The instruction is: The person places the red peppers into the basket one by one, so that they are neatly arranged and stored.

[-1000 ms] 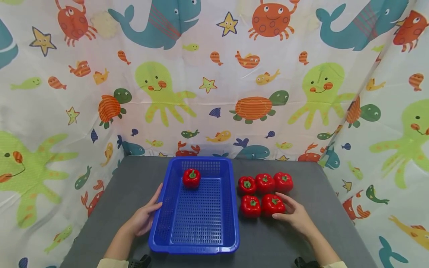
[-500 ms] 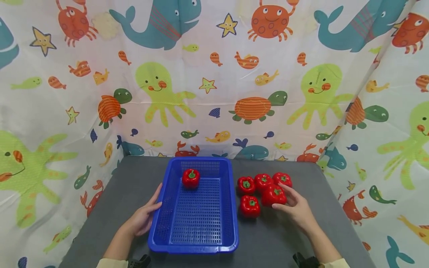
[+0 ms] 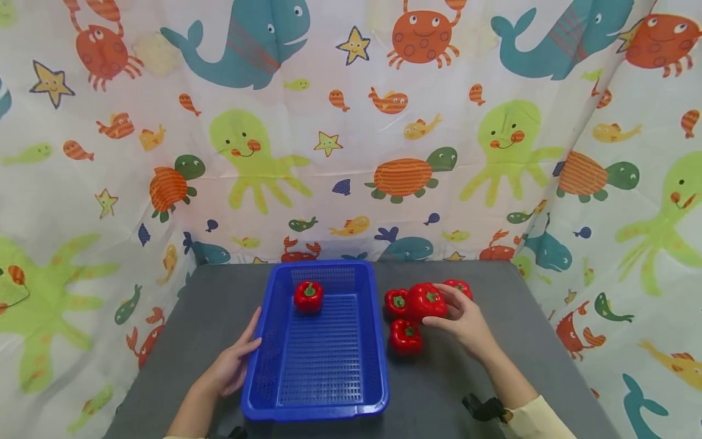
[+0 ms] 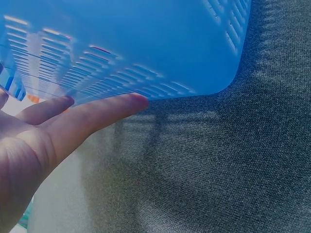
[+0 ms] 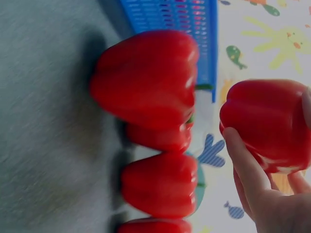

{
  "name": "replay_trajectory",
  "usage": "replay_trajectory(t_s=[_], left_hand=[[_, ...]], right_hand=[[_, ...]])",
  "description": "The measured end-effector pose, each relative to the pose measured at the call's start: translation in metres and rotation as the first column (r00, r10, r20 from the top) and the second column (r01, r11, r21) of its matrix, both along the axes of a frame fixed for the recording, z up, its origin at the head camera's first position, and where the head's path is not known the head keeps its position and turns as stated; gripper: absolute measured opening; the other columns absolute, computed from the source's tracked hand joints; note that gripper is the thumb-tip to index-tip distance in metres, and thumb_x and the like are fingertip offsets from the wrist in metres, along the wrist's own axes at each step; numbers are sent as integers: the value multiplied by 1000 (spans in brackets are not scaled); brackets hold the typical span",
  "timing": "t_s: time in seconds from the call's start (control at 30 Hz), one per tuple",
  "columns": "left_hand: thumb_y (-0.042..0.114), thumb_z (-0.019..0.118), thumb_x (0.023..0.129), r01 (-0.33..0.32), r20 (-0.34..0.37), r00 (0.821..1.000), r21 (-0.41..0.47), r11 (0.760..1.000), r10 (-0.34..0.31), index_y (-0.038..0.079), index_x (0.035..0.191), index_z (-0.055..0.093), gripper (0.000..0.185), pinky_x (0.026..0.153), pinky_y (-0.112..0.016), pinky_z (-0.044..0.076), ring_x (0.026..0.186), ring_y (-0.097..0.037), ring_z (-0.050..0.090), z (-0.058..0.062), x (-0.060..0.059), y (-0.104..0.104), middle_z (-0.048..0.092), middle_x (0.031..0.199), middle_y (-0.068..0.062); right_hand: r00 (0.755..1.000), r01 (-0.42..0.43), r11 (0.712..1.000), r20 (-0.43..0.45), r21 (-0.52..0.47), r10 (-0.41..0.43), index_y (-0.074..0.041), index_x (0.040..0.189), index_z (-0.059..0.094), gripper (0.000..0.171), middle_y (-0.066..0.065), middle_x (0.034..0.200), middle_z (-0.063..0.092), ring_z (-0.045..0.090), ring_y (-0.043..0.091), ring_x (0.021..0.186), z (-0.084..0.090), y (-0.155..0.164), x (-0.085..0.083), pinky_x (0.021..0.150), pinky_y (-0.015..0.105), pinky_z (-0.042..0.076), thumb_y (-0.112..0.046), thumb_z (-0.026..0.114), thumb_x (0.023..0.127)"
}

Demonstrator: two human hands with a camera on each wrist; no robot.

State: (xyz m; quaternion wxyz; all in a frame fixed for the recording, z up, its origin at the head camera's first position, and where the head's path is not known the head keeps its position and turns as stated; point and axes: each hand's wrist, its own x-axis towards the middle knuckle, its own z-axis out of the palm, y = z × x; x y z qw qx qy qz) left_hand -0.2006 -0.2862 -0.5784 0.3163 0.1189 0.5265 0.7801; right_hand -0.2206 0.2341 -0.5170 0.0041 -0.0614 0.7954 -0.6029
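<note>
Red pepper [image 3: 426, 302] sits lifted off the tabletop [image 3: 219, 305] in my right hand [image 3: 466, 323], fingers curled round it above the others. My left hand [image 3: 230, 366] lies flat-fingered, grasping nothing, against the blue basket [image 3: 323, 405], seemingly to steady it. Only the right wrist view shows the clearance under the pepper [image 5: 269, 124]

Basket [image 3: 323, 399] interior mostly free: only one pepper [image 3: 309, 297] at its 12 o'clock end. Blue wall stands between the bare floor and the pepper cluster [image 3: 404, 336] at 3 o'clock. Bare tabletop [image 3: 439, 396] at the cluster's 6 o'clock. Curtain [image 3: 351, 152] closes off 12, 9 and 3 o'clock sides.
</note>
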Motion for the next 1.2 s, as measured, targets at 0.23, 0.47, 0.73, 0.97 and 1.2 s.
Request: replay_trajectory(t_s=[0.23,0.47,0.73,0.97,1.2], left_hand=[[21,22,113,-8,-18,1000,-7,1000,8,55,155,-12,64,117,-61,30,153,-48,-1,4,-1,3,-20,169,-2],[22,24,113,-18,-16,1000,-19,1000,18,55,155,-11,64,114,-64,31,152,-51,5,14,-5,6,-15,170,-5],[22,26,112,-43,2,999,-26,999,43,55,155,-10,65,114,-63,32,152,-50,8,11,-8,3,-13,170,-7],[22,25,113,-46,3,999,-23,999,46,55,155,-11,65,114,-62,33,152,-49,10,4,-5,1,-12,170,-7],[21,25,113,-39,11,999,2,999,39,56,155,-10,65,116,-61,32,152,-48,7,3,2,-1,-15,170,-6]], right_hand=[[999,21,1000,26,4,-21,-20,149,43,81,11,150,44,51,41,134,13,-17,-10,91,46,58,-33,85,82],[1000,29,998,-1,46,-29,-23,149,44,80,12,153,44,44,44,139,33,-38,-22,94,54,55,-41,84,81],[1000,-6,999,-29,40,7,-21,149,43,83,11,153,47,50,37,137,42,-72,-39,96,52,54,-40,85,80],[998,-48,995,28,-87,51,-21,147,45,80,10,151,48,55,36,132,45,-95,-46,85,47,60,-34,87,80],[998,-22,975,52,-220,34,-17,147,45,78,10,149,49,58,36,129,41,-122,-51,83,47,60,-22,86,81]])
